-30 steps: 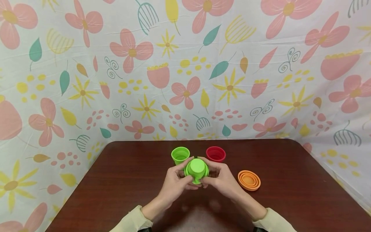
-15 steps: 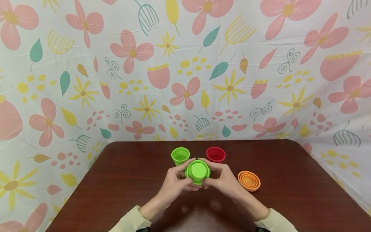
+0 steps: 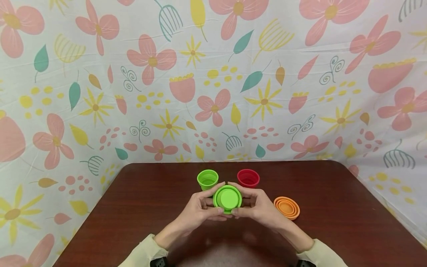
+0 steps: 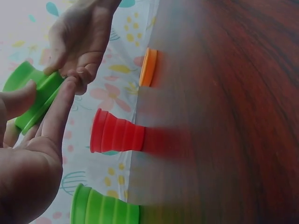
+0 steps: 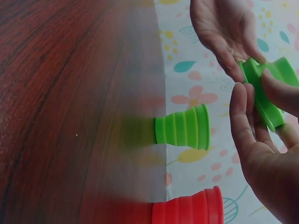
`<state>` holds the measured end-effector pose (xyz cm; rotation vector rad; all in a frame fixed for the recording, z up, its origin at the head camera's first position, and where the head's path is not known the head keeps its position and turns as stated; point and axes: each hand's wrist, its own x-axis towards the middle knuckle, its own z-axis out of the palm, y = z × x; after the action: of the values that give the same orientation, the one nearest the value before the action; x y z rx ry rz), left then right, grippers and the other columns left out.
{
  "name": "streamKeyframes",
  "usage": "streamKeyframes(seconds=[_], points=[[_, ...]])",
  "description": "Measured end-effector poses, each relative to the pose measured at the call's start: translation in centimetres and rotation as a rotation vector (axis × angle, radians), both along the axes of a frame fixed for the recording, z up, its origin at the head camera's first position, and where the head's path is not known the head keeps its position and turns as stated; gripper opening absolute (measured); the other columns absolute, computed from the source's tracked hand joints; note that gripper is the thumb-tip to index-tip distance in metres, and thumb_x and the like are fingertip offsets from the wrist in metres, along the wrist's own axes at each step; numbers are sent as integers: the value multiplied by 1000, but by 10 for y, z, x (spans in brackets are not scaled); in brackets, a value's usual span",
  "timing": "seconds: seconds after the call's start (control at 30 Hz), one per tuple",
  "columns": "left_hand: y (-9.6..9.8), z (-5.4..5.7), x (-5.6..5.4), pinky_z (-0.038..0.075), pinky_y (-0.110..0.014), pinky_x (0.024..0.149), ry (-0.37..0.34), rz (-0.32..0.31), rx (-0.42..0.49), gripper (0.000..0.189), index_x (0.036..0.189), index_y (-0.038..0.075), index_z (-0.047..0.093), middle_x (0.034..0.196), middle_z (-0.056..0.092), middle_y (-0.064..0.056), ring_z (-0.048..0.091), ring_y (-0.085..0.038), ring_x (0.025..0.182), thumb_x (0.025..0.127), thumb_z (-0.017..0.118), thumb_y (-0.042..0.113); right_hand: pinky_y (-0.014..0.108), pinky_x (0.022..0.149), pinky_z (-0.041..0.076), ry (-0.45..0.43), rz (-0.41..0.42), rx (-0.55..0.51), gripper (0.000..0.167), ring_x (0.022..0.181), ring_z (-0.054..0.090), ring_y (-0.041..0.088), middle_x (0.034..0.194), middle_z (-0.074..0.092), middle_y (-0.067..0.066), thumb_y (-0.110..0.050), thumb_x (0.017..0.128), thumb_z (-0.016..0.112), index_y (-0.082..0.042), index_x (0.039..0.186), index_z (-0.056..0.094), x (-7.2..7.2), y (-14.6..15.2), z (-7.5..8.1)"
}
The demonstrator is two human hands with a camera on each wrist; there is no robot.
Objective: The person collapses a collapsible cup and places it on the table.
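Both hands hold a green collapsible cup (image 3: 228,198) between them above the table, its round base facing the head camera inside the wider rings. My left hand (image 3: 195,213) grips its left side, the thumb at the lower rim. From the other side my right hand (image 3: 261,207) pinches it in the same way. In both wrist views part of the held cup (image 4: 21,77) still stands out beyond its wide rim. Beyond the hands, another green cup (image 3: 207,178) stands extended at the left, and a red cup (image 3: 248,178) stands extended at the right.
An orange collapsible cup (image 3: 287,208), folded flat, lies to the right of my right hand. All rest on a dark brown wooden table (image 3: 140,207). Behind it hangs a white cloth (image 3: 213,137) with a flower print.
The green cup in the hands has tilted so its base faces the head camera more squarely and looks flatter. Both thumbs have slid down to its lower rim.
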<state>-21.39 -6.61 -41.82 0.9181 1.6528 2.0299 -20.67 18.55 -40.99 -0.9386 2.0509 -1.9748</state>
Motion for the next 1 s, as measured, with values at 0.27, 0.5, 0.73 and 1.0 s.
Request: streamKeyframes(seconds=[0.27, 0.5, 0.73, 1.0], points=[[-1, -2, -1, 55, -65, 92, -9, -3, -5, 73, 165, 15, 37, 126, 69, -28, 72, -47, 103, 101, 66, -5, 44, 76, 66, 18, -1, 3, 72, 95, 72, 30, 141, 60, 23, 6, 92, 77, -2, 157, 48, 0, 1, -3], [-1, -5, -2, 55, -67, 91, -10, 6, 8, 71, 164, 14, 40, 126, 70, -27, 75, -38, 101, 101, 68, -2, 44, 77, 66, 15, 7, 1, 69, 97, 72, 30, 142, 60, 24, 5, 94, 75, -1, 157, 48, 0, 3, -4], [-2, -8, -3, 55, -68, 89, 8, 70, 5, 60, 159, 3, 45, 132, 66, -19, 74, -27, 102, 102, 67, 0, 43, 77, 65, -4, 41, -5, 67, 89, 72, 29, 135, 66, 20, 4, 96, 73, 0, 157, 46, 3, 4, -3], [-4, -3, -1, 62, -53, 86, 26, 170, -46, 44, 151, 5, 57, 147, 56, -19, 76, -25, 96, 108, 61, 11, 42, 77, 65, -31, 60, 19, 68, 81, 72, 26, 117, 70, 23, 3, 96, 73, -1, 158, 45, 3, 4, -2]])
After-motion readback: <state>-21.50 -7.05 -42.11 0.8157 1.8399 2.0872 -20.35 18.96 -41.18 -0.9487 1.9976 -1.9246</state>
